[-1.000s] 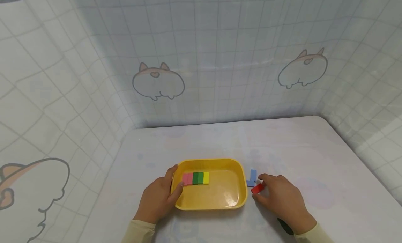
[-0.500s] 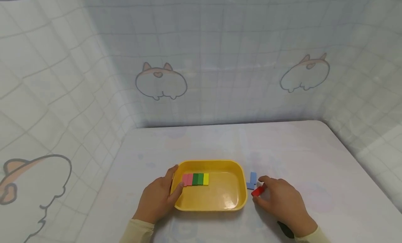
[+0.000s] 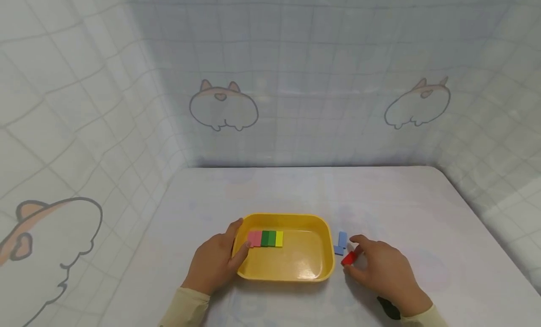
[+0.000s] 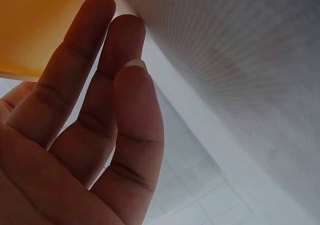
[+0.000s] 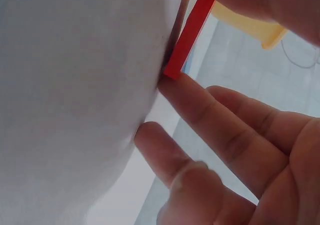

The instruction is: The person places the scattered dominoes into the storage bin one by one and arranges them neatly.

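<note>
In the head view a yellow tray [image 3: 296, 263] lies on the table. Inside it, a row of pink [image 3: 254, 238], green [image 3: 268, 238] and yellow blocks [image 3: 279, 239] runs across its left part. My left hand [image 3: 213, 263] grips the tray's left side, thumb over the rim and fingers along the outer wall. Right of the tray, my right hand [image 3: 382, 270] pinches a flat red block [image 3: 349, 258] by its ends. The right wrist view shows the red block [image 5: 192, 35] edge-on, between thumb and a fingertip close to the tabletop.
Two blue blocks [image 3: 343, 239] lie together between the tray and my right hand. A dark green, leaf-shaped patch [image 3: 389, 308] shows under the right wrist. Behind the table [image 3: 262, 188] stands a grid-patterned curtain [image 3: 317, 106] with cartoon animals, which also hangs along both sides.
The head view has shifted slightly. Both hands keep their holds, and the blocks stay essentially where they were.
</note>
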`<move>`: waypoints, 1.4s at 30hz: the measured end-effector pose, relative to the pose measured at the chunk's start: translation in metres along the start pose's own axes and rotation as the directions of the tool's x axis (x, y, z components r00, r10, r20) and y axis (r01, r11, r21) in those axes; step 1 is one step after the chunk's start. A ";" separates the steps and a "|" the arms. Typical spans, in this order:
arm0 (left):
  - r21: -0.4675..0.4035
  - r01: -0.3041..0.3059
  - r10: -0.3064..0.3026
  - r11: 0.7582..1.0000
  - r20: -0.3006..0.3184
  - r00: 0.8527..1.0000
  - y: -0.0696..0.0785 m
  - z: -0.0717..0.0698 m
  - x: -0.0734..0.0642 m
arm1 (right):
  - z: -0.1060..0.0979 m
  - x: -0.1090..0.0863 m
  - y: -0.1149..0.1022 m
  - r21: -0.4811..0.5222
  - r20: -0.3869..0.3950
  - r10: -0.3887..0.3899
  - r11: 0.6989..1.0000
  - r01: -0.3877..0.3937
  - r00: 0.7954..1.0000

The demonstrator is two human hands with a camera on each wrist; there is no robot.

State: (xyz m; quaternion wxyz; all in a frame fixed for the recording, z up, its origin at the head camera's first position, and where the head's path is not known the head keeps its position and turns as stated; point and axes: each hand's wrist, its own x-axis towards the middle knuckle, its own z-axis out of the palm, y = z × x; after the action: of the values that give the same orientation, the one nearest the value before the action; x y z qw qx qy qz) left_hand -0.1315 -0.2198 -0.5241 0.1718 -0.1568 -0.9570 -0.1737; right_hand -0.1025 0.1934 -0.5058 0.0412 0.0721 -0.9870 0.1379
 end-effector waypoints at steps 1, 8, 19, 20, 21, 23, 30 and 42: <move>0.000 -0.004 0.004 1.000 -0.004 1.000 0.000 0.000 0.000 | -0.001 0.000 0.001 0.005 0.003 -0.004 1.000 0.004 1.000; 0.002 -0.026 0.026 1.000 -0.017 0.999 0.000 -0.003 0.001 | -0.006 0.003 0.004 0.034 0.052 -0.020 0.999 0.019 0.998; -0.008 -0.024 0.023 1.000 -0.014 1.000 -0.002 -0.002 0.001 | -0.020 0.016 0.000 0.028 0.089 -0.075 0.997 0.073 0.993; -0.007 -0.023 0.023 1.000 -0.013 1.000 -0.002 -0.001 0.001 | -0.022 0.017 -0.001 0.026 0.085 -0.082 0.996 0.080 0.993; -0.006 -0.023 0.023 1.000 -0.011 1.000 -0.002 -0.001 0.001 | -0.024 0.019 -0.001 0.025 0.076 -0.088 0.996 0.087 0.993; -0.004 -0.020 0.020 1.000 -0.008 1.000 -0.003 -0.001 0.001 | -0.029 0.023 -0.003 0.020 0.055 -0.105 0.994 0.104 0.993; -0.003 -0.021 0.021 1.000 -0.024 0.999 -0.003 0.000 0.000 | -0.047 0.038 -0.016 0.016 -0.020 -0.180 0.983 0.181 0.983; -0.010 0.005 -0.005 1.000 0.016 1.000 -0.001 0.001 0.000 | -0.064 0.060 -0.050 0.039 -0.065 -0.247 0.968 0.250 0.967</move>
State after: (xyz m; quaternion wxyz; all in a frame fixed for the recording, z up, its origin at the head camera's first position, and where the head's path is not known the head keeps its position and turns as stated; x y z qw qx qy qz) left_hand -0.1325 -0.2207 -0.5251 0.1627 -0.1567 -0.9579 -0.1774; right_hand -0.1496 0.1555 -0.4254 0.0860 0.1918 -0.9650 0.1570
